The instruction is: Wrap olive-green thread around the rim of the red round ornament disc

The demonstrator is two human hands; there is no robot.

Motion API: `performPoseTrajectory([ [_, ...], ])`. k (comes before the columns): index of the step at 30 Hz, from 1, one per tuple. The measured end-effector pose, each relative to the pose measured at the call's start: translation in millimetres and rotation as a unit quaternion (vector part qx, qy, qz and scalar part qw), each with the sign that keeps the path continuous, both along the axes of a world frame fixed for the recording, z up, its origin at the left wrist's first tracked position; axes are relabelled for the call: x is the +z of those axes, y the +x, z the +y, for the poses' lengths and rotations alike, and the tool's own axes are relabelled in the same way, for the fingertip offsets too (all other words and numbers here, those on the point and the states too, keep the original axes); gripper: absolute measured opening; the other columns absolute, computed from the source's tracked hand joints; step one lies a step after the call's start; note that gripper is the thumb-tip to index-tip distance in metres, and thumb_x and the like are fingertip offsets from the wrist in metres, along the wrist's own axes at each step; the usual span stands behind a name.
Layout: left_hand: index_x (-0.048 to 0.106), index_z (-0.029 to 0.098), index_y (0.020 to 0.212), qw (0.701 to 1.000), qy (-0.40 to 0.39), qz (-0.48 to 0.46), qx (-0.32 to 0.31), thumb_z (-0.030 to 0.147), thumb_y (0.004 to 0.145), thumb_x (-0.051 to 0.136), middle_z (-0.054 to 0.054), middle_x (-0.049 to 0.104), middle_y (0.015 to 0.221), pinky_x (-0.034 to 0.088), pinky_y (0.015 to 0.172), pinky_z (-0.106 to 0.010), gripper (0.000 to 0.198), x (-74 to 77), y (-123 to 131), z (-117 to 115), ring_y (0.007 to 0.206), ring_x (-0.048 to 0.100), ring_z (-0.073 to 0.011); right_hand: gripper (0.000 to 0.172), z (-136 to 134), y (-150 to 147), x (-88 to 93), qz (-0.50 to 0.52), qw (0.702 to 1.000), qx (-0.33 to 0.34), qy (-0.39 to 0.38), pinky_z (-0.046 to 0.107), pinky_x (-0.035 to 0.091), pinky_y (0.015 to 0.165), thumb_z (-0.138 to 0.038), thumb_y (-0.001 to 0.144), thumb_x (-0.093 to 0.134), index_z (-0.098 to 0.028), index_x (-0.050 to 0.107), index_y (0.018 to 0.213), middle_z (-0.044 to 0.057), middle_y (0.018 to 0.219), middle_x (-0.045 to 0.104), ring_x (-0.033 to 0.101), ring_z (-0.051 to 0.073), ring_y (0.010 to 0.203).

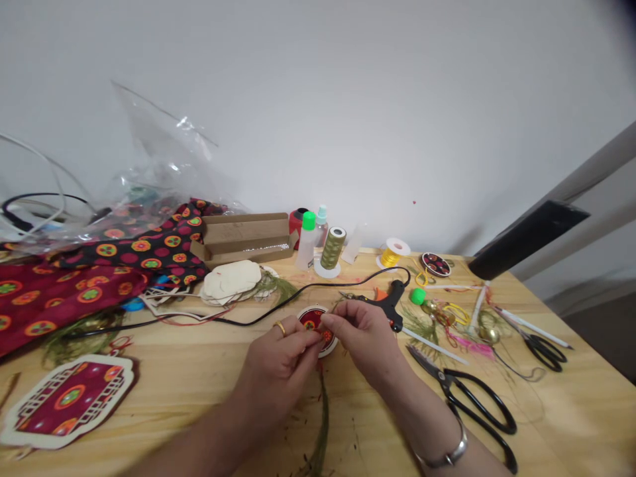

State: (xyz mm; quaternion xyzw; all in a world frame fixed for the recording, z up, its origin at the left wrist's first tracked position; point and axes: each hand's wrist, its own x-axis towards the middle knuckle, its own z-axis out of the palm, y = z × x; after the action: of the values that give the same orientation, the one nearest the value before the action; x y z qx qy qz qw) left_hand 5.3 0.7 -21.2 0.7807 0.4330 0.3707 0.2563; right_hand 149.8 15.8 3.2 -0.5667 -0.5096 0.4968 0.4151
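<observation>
A small round ornament point(309, 320) with dark red flowered fabric and a pale rim lies behind my fingers, partly covered by them. My left hand point(281, 354), with a gold ring, is closed in a pinch over the ornament's lower left. From the right, my right hand point(368, 334) pinches close to the left fingertips, thumb against forefinger. Whatever fine thing is between the fingertips is hidden. Below the ornament a green thread tassel point(322, 424) hangs down toward the table's front edge, with a bit of red cord at its top.
To the right lie black-handled scissors point(477, 397), a black glue gun point(392, 305) and smaller scissors point(544, 351). At the back stand a green thread spool point(332, 248), a green-capped bottle point(307, 242) and a cardboard box point(248, 235). Leftward are patterned fabric point(74, 298) and a larger ornament point(69, 401).
</observation>
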Motion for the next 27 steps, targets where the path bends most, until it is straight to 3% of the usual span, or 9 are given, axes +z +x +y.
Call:
performPoseTrajectory([
  [5,0.066,0.015,0.091,0.986,0.146,0.079,-0.002,0.013,0.082,0.048,-0.004,0.061,0.070,0.044,0.058,-0.021,0.020,-6.6,-1,-2,0.066,0.057,-0.0134,0.016,-1,-3,0.9,0.057,0.998,0.002,-0.028,0.019,0.024,0.040,-0.023,0.067,0.057,-0.015,0.052,0.054,-0.007,0.043,0.041,0.030,0.005,0.040],
  [9,0.065,0.015,0.092,0.985,0.156,0.067,-0.018,0.012,0.082,0.047,-0.006,0.065,0.077,0.045,0.062,-0.021,0.021,-5.4,1,-2,0.070,0.059,-0.0141,0.017,-2,-5,-3.0,0.083,0.996,0.012,-0.031,0.019,0.025,0.040,-0.024,0.068,0.056,-0.015,0.050,0.054,-0.005,0.046,0.044,0.033,0.006,0.042],
  [13,0.066,0.017,0.082,0.998,0.046,0.044,-0.022,0.014,0.082,0.045,-0.004,0.062,0.074,0.045,0.062,-0.025,0.021,3.2,0,-2,0.069,0.057,-0.0144,0.016,-3,-4,-4.8,0.068,0.997,0.016,-0.023,0.019,0.028,0.042,-0.024,0.069,0.056,-0.015,0.050,0.057,-0.004,0.050,0.047,0.037,0.006,0.045],
  [15,0.064,0.018,0.076,0.999,-0.009,0.023,0.020,0.019,0.083,0.043,-0.005,0.060,0.082,0.045,0.068,-0.027,0.022,7.5,-3,-1,0.078,0.057,-0.0165,0.016,-2,-2,-4.5,0.052,0.999,0.008,-0.009,0.019,0.028,0.042,-0.025,0.069,0.056,-0.015,0.051,0.057,-0.004,0.049,0.046,0.036,0.006,0.045],
  [20,0.061,0.018,0.084,0.981,0.025,-0.097,0.166,0.022,0.084,0.043,-0.007,0.045,0.125,0.027,0.100,-0.034,0.018,11.1,-7,5,0.119,0.038,-0.0209,0.016,-3,0,-2.0,0.011,1.000,0.004,0.006,0.019,0.027,0.041,-0.023,0.070,0.056,-0.016,0.051,0.057,-0.006,0.046,0.044,0.034,0.006,0.043],
  [23,0.057,0.019,0.102,0.972,-0.028,-0.181,0.149,0.024,0.084,0.046,-0.006,0.048,0.126,0.028,0.102,-0.033,0.022,10.2,-5,5,0.119,0.041,-0.0201,0.017,-4,0,-1.1,-0.005,1.000,0.010,0.007,0.019,0.027,0.042,-0.022,0.070,0.056,-0.016,0.051,0.055,-0.006,0.044,0.043,0.034,0.007,0.043],
  [27,0.051,0.021,0.114,0.935,-0.233,-0.265,0.038,0.026,0.084,0.045,-0.006,0.061,0.113,0.044,0.088,-0.031,0.031,7.5,-1,0,0.103,0.055,-0.0198,0.016,-4,-2,-1.9,-0.009,1.000,0.019,0.015,0.020,0.031,0.045,-0.021,0.069,0.057,-0.016,0.051,0.055,-0.005,0.047,0.047,0.039,0.008,0.045],
])
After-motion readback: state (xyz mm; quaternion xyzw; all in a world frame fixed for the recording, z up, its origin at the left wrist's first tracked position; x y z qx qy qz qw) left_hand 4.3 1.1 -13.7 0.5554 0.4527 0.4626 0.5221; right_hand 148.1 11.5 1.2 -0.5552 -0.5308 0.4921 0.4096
